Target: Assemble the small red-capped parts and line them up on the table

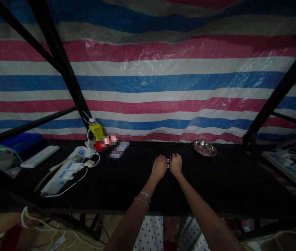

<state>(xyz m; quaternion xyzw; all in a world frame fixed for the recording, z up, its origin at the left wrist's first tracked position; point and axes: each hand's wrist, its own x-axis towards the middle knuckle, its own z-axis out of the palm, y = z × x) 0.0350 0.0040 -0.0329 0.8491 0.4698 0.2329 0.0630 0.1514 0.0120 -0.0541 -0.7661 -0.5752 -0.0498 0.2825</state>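
Note:
My left hand and my right hand rest side by side on the black table, palms down with fingers curled over several slim silvery rods. Only a short stretch of the rods shows in the gap between the hands. A bit of red and a dark tip poke out past the left fingers. The rest of the rods is hidden, so their exact kind cannot be made out. To the right and farther back, apart from both hands, a shallow round metal dish sits on the table.
Left of my hands lie a white power strip with plugs and cables, and a long white object. A yellow bottle stands at the back near a blurred phone-like item. Black metal posts and a striped sheet enclose the table.

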